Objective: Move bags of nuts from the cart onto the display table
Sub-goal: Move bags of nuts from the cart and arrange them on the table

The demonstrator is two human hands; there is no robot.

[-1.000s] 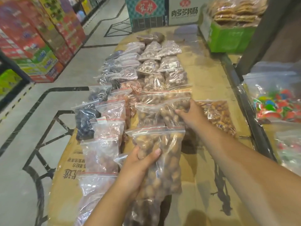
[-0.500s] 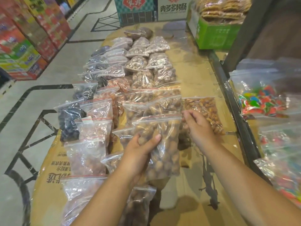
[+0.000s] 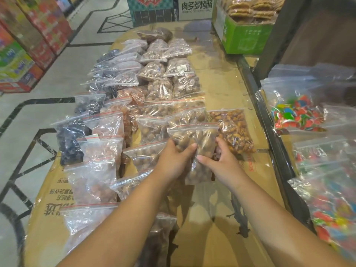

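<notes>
While one second ago only the left hand (image 3: pixel 173 160) gripped the bag of nuts (image 3: pixel 204 135) and the right hand (image 3: pixel 223 160) touched a bag farther toward 12 o'clock, in the head view both hands now hold this bag, with thumbs on its front and fingers curled behind it. It has gone forward and is low over the table (image 3: pixel 217 83), just at 9 o'clock of the orange-brown bag (image 3: pixel 233 130). I judge the placing almost done; only the release is left.
</notes>
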